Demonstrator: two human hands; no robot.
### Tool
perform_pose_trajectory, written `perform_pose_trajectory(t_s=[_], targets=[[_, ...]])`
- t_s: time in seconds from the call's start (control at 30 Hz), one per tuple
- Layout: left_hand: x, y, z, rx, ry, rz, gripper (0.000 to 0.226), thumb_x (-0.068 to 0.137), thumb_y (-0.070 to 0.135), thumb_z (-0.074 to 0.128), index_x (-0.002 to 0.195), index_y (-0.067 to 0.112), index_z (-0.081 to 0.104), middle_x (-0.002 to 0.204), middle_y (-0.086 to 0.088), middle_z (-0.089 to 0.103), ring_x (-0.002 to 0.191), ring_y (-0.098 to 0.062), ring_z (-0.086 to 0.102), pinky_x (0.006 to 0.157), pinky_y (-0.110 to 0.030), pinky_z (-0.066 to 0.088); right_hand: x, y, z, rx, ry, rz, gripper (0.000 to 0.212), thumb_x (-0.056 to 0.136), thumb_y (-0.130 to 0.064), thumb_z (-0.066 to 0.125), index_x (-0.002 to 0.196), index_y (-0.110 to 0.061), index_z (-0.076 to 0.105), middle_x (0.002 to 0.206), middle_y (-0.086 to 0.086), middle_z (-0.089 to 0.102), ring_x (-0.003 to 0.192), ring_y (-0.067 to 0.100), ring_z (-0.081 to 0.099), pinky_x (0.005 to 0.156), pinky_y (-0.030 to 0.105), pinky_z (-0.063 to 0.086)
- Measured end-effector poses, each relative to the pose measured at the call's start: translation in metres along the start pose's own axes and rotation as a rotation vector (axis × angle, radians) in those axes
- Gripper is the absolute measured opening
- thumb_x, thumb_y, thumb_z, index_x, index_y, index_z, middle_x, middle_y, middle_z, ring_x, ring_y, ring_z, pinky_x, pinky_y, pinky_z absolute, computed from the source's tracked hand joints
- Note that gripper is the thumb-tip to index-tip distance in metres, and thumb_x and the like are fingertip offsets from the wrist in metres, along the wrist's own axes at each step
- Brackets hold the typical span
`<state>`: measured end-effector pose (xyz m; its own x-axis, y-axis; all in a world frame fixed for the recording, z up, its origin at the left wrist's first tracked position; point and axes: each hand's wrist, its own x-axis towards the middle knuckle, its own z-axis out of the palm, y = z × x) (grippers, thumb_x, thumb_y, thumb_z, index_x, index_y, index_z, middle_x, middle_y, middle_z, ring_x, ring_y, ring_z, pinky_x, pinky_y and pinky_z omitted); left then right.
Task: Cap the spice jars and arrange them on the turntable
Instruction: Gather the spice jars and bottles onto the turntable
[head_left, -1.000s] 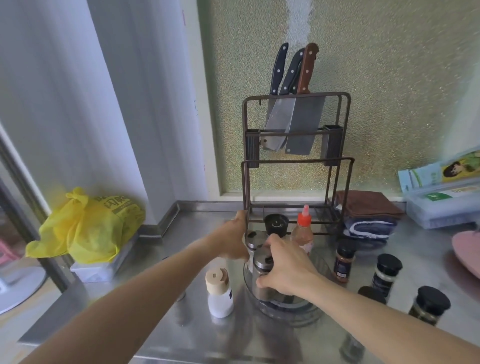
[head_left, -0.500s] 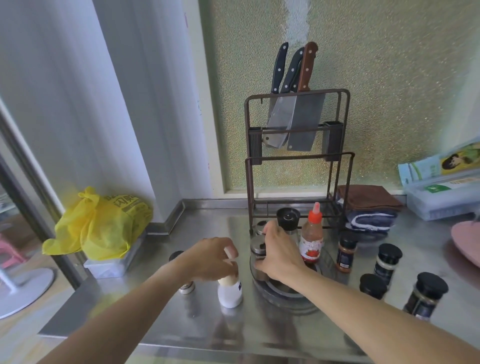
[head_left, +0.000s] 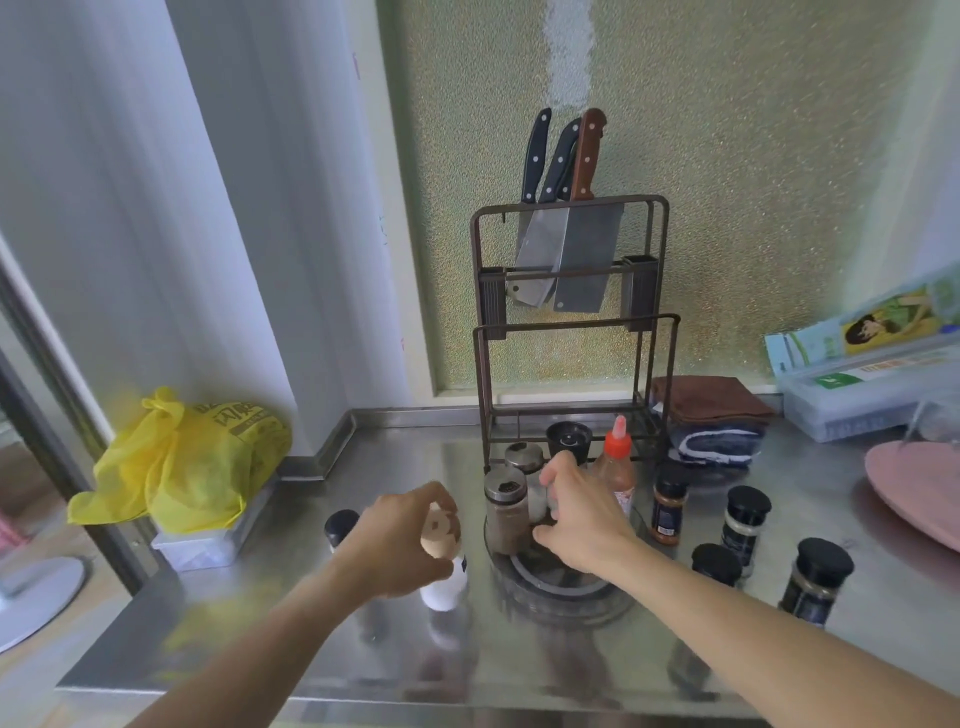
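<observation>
Left hand (head_left: 400, 540) round tilted white jar (head_left: 444, 584), right hand (head_left: 582, 514) seemingly loose above turntable (head_left: 561, 592).

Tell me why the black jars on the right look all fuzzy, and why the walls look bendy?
In the head view, the black-lidded jar near the right edge is smeared by motion blur; the yellow bag smears too. The wide-angle lens bends straight lines at the edges. The steel counter mirrors the white jar.

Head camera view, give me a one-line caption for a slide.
Left hand grips a white spice bottle beside the turntable; right hand reaches among its jars.
</observation>
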<state>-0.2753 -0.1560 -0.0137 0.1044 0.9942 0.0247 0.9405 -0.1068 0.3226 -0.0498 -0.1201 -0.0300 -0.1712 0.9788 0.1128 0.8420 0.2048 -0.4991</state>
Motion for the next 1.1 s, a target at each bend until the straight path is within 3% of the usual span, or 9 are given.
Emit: perform_pose_trajectory(t_s=[0.2,0.37,0.47,0.57,0.7,0.87,1.03,1.1], targets=[[0.002,0.033,-0.023,-0.284,0.226,0.024,0.057,0.061,0.040,0.087,0.111,0.036,0.059,0.098,0.016,0.071,0.085,-0.006,0.071,0.078,-0.029,0.060,-0.018,0.016,-0.008,0.135,-0.059,0.037,0.038,0.088,-0.020,0.075,0.115,-0.026,0.050,0.108,-0.006,0.059,0.093,0.012,0.066,0.087,0.034,0.056],[0.011,0.061,0.011,-0.327,0.213,0.054,0.063,0.061,0.038,0.085,0.115,0.029,0.054,0.103,0.010,0.071,0.090,-0.013,0.069,0.081,-0.035,0.060,-0.032,0.019,0.006,0.211,-0.075,0.067,0.048,0.080,-0.021,0.082,0.120,-0.024,0.054,0.101,-0.011,0.062,0.093,0.011,0.066,0.088,0.034,0.057],[0.012,0.063,0.035,-0.375,0.239,0.037,0.060,0.059,0.038,0.081,0.113,0.030,0.056,0.101,0.011,0.072,0.091,-0.015,0.070,0.081,-0.039,0.061,-0.038,0.017,0.020,0.268,-0.061,0.072,0.056,0.076,-0.026,0.086,0.124,-0.027,0.055,0.108,-0.011,0.064,0.097,0.011,0.066,0.090,0.033,0.057],[0.012,0.060,0.056,-0.380,0.280,0.035,0.056,0.059,0.036,0.079,0.111,0.031,0.061,0.100,0.010,0.072,0.087,-0.013,0.070,0.078,-0.037,0.061,-0.040,0.016,0.035,0.323,-0.022,0.113,0.055,0.074,-0.036,0.086,0.121,-0.029,0.057,0.110,-0.010,0.064,0.099,0.013,0.065,0.091,0.035,0.057],[0.007,0.052,0.074,-0.412,0.291,0.010,0.063,0.067,0.033,0.086,0.125,0.028,0.062,0.114,0.010,0.067,0.094,-0.005,0.068,0.084,-0.025,0.061,-0.035,0.016,0.052,0.332,0.038,0.128,0.054,0.074,-0.040,0.082,0.121,-0.028,0.058,0.110,-0.009,0.067,0.100,0.018,0.067,0.090,0.040,0.058],[-0.001,0.044,0.090,-0.446,0.259,-0.067,0.058,0.072,0.047,0.072,0.125,0.028,0.058,0.113,0.011,0.064,0.103,-0.009,0.064,0.092,-0.034,0.059,-0.034,0.020,0.064,0.269,0.087,0.121,0.041,0.082,-0.041,0.076,0.118,-0.031,0.058,0.107,-0.010,0.071,0.095,0.017,0.068,0.086,0.042,0.057],[-0.007,0.041,0.092,-0.431,0.228,-0.062,0.047,0.083,0.034,0.067,0.127,0.021,0.061,0.120,0.004,0.066,0.113,-0.017,0.064,0.098,-0.039,0.056,-0.036,0.018,0.065,0.214,0.064,0.112,0.043,0.084,-0.037,0.077,0.120,-0.028,0.056,0.115,-0.007,0.071,0.105,0.018,0.069,0.089,0.042,0.058],[-0.009,0.035,0.078,-0.349,0.330,-0.039,0.046,0.087,0.021,0.067,0.133,0.020,0.060,0.127,0.000,0.065,0.114,-0.022,0.065,0.100,-0.037,0.053,-0.042,0.014,0.051,0.159,0.077,0.078,0.045,0.086,-0.032,0.075,0.124,-0.026,0.052,0.122,-0.004,0.067,0.112,0.021,0.067,0.094,0.041,0.056]])
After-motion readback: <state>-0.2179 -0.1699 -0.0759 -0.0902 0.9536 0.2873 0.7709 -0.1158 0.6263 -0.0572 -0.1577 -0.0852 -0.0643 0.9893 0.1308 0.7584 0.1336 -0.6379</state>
